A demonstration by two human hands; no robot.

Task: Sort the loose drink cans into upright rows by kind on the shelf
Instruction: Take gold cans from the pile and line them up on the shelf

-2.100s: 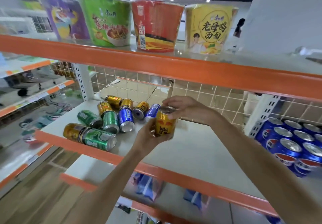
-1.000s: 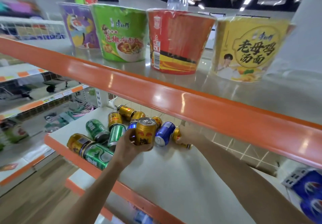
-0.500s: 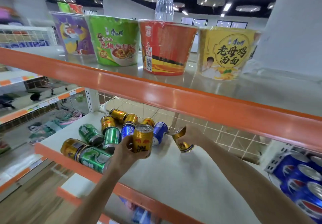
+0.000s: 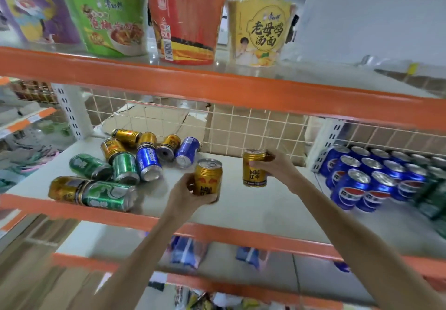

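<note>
My left hand (image 4: 185,195) grips an upright gold Red Bull can (image 4: 208,177) above the white shelf (image 4: 253,208). My right hand (image 4: 277,165) grips a second gold Red Bull can (image 4: 254,168), also upright, a little further back and to the right. To the left lies a loose pile on its side: gold cans (image 4: 125,137), green cans (image 4: 107,195) and blue Pepsi cans (image 4: 147,162). The two held cans stand apart from the pile, and I cannot tell whether they touch the shelf.
Upright blue Pepsi cans (image 4: 357,184) fill the shelf section to the right, past a white post (image 4: 323,145). Noodle cups (image 4: 185,22) stand on the orange-edged shelf (image 4: 217,90) above. A wire grid (image 4: 241,129) backs the shelf. More packets lie on the shelf below.
My right hand has turned its gold can from tilted to upright and carried it right, away from the pile. My left hand has moved its can right as well.
</note>
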